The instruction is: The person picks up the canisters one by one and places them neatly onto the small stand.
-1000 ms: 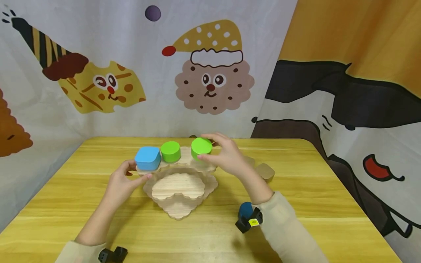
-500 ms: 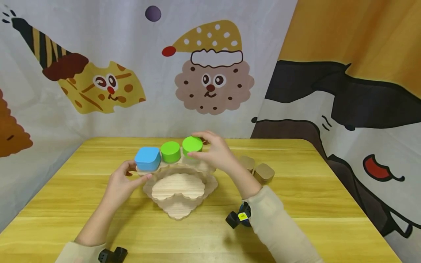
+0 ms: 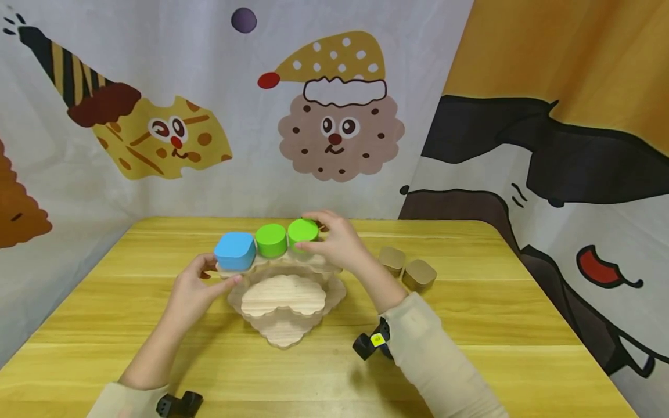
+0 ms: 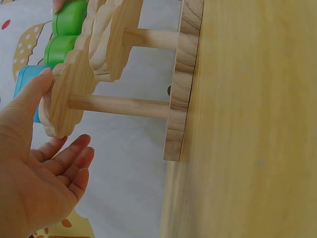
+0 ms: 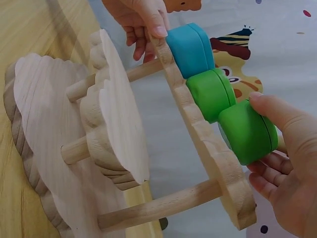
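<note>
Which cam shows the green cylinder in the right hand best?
Right wrist: the green cylinder is large, gripped by the right hand on the wooden stand's top tier. Head shows it small; left wrist only an edge.

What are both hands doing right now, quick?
Left hand: open, thumb steadying the wooden stand.
Right hand: gripping the green cylinder.

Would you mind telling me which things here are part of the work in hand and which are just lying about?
In hand:
- right hand grips the green block
- left hand steadies the tiered wooden stand
- second green block and blue block on the top tier

Lying about:
- two plain wooden blocks on the table
</note>
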{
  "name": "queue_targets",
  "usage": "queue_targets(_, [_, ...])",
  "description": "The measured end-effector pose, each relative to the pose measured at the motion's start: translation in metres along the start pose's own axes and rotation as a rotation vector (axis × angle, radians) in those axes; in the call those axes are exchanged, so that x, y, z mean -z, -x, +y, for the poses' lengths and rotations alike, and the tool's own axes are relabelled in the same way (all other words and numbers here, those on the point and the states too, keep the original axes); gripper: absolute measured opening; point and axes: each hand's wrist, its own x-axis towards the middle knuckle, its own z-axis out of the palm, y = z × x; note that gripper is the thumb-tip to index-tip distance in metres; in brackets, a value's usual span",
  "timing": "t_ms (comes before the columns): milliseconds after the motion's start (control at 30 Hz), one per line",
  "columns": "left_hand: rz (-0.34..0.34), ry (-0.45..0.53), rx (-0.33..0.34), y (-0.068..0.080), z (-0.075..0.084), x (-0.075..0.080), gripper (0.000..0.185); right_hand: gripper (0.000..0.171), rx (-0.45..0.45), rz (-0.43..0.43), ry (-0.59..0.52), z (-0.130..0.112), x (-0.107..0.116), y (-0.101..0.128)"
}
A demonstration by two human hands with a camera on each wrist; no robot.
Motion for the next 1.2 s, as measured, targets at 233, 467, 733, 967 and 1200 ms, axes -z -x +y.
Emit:
queue_targets(233, [-0.005, 0.005, 0.001, 0.000, -0.001, 0.000, 0.060, 0.060, -0.006, -0.004, 0.005, 0.004, -0.003, 0.000])
queue_targets(467, [-0.006, 0.003, 0.009, 0.000, -0.001, 0.000, 0.061, 0.060, -0.015, -0.008, 0.014, 0.007, -0.007, 0.000])
queue_targets(733, [-0.005, 0.002, 0.009, 0.000, -0.001, 0.000, 0.060, 0.059, -0.031, -0.004, -0.003, 0.008, -0.008, 0.002])
queue_targets(967, [-0.003, 0.002, 0.002, 0.000, -0.001, 0.000, 0.059, 0.061, -0.034, 0.010, -0.014, 0.008, -0.003, 0.007])
queue_targets(1200, [-0.007, 0.000, 0.008, 0.000, -0.002, 0.000, 0.061, 0.059, 0.002, 0.054, -0.046, 0.008, 0.013, 0.024])
